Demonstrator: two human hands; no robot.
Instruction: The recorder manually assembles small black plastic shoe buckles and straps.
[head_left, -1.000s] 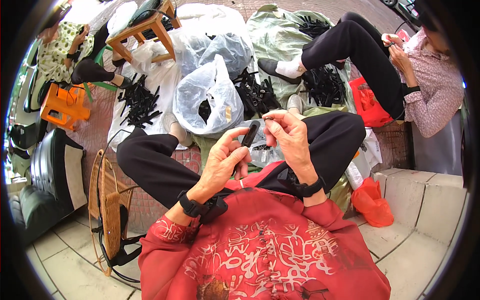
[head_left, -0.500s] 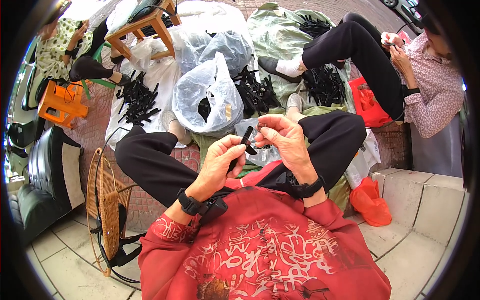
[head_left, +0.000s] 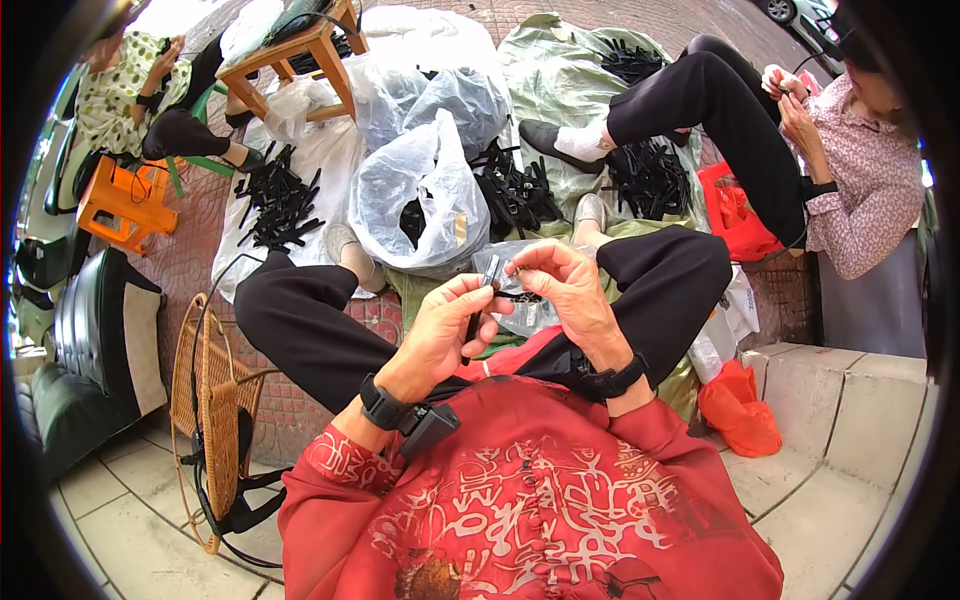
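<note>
In the middle of the frame we see a narrow black strap (head_left: 491, 269), and it is our left hand (head_left: 440, 318) that has it. The fingers of this hand are closed on the strap: the thumb and the index finger press it near its upper part, and the lower part goes down along the palm. Its long axis stands nearly upright in the picture, with the top leaning a little to the right. How much it tilts toward our eyes or away from them, we cannot tell.

Our right hand (head_left: 570, 292) is just to the right of the strap. Its thumb and index fingertips are brought together on a small piece (head_left: 514, 271), brownish and too small for us to name its kind. These fingertips are at about the same height as the upper end of the strap, so this end lies directly to their left. Between the two we see a narrow gap; the left hand is the nearer one, because it holds the strap itself.

Above the hands in the frame there is a clear plastic bag (head_left: 375, 235), and to its left lies a heap of black straps (head_left: 272, 205).
</note>
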